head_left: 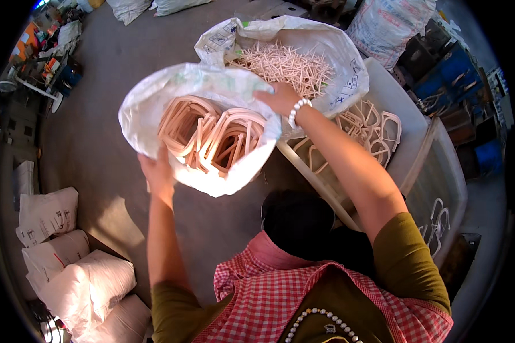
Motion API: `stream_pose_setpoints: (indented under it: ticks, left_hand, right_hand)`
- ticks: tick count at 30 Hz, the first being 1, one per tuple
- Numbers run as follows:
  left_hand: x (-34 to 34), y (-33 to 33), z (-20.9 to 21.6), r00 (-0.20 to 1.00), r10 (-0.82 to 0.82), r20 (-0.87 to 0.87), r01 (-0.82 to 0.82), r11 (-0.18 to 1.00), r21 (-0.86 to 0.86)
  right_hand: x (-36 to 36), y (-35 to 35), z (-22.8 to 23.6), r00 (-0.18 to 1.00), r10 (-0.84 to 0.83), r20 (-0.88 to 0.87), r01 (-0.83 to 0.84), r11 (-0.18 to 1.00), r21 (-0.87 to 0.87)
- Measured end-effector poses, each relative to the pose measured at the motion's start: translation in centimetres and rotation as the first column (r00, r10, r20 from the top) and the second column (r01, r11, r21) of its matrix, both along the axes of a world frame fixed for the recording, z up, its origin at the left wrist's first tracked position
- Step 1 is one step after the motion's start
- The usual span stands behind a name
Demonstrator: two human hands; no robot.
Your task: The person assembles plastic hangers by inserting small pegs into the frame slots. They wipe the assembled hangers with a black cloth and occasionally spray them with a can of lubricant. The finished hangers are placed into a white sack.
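Observation:
A white woven sack (149, 86) stands open in front of me, its mouth spread wide. Inside it, pale pink plastic loop-shaped frames (234, 128) are stacked in two rows side by side. My left hand (157, 171) grips the sack's near-left rim. At the far-right rim my right hand (281, 100), with a white bead bracelet (296, 113) on its wrist, is closed on the sack's edge. Just beyond it stands a second open white sack (346, 63), holding a heap of thin pale pink plastic sticks (286, 63).
To the right are a pale plastic bin (403, 94) with loose pink frames (377, 128) and another bin (449, 154) with a few white frames (438, 223). Filled white bags (88, 286) lie at lower left. A full sack (389, 28) stands far right, near machinery.

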State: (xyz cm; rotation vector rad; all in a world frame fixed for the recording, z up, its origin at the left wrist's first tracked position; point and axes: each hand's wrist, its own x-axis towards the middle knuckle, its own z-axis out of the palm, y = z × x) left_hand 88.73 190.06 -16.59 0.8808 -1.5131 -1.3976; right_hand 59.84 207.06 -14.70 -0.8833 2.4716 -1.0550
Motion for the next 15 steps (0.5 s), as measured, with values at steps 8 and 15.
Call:
stream_pose_setpoints:
  ticks: [8, 15]
  left_hand:
    - [-2.1, -7.4, 8.7, 0.992, 0.031, -0.123, -0.047, 0.990, -0.131]
    - [1.6, -2.6, -0.1, 0.983, 0.014, 0.183, 0.015, 0.988, -0.156]
  right_hand:
    - [-1.4, -1.8, 7.5, 0.999, -0.028, 0.040, 0.046, 0.834, -0.550]
    - [3.5, 4.3, -1.5, 0.983, -0.175, 0.056, 0.184, 0.944, -0.274]
